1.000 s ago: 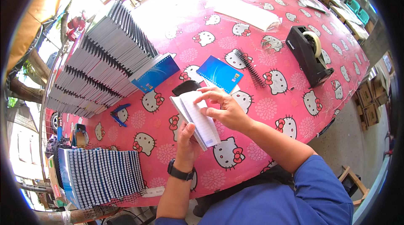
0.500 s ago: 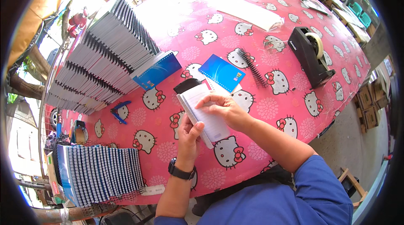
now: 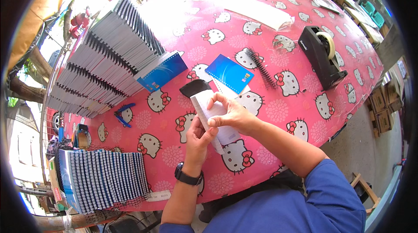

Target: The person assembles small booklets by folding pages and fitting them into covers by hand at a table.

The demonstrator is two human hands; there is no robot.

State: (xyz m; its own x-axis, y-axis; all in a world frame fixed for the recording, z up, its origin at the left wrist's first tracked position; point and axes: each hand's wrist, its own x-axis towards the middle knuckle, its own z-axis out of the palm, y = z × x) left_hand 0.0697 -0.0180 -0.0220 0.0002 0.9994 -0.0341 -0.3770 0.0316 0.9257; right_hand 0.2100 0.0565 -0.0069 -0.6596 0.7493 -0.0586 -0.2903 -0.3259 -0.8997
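A block of loose white lined pages [image 3: 226,135] is held up over the table's near middle. My left hand [image 3: 199,139] grips its left edge from below, thumb in front. My right hand [image 3: 233,115] has its thumb on the pages near that edge and its index finger curled at the top. Just beyond the pages lies a black curved piece [image 3: 193,88], partly hidden by them. Farther off sit a blue notebook cover [image 3: 230,74] with white sheets under it and a loose black spiral binding coil [image 3: 261,68].
Tall stacks of spiral notebooks [image 3: 109,54] fill the left side, with a blue cover [image 3: 163,72] beside them. Another notebook row [image 3: 104,178] stands at near left. Blue-handled pliers [image 3: 123,115] lie between. A black tape dispenser [image 3: 320,58] and a white plastic-wrapped pack [image 3: 261,15] are at right.
My right hand has brought its thumb left and down to the pages' left edge, close to my left thumb. The pages have tilted, and more of the black piece shows.
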